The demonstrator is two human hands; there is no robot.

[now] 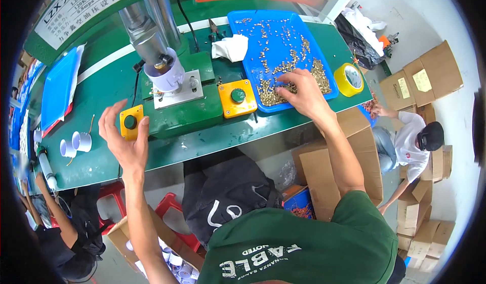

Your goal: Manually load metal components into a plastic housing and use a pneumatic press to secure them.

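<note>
My left hand (125,140) hovers around a yellow button box (131,121) with a dark green button, its fingers and thumb spread apart with nothing held. My right hand (304,94) reaches over a blue tray (273,23) scattered with small brass-coloured metal pieces (318,75). Its thumb and fingers are curled together just above the pieces; whatever lies between the fingertips is too small to make out. Between my hands stands a green press (144,28), its metal ram lowered into a white plastic cup (167,74) on a metal plate (183,96). A second yellow button box (237,100) sits left of the tray.
Two white cups (81,141) and a caulking tube (46,167) lie left. A white cloth (231,48), pliers (215,31) and a yellow tape roll (349,79) lie around the tray. Cardboard boxes (349,147) stand below the table; co-workers (412,137) sit at both sides.
</note>
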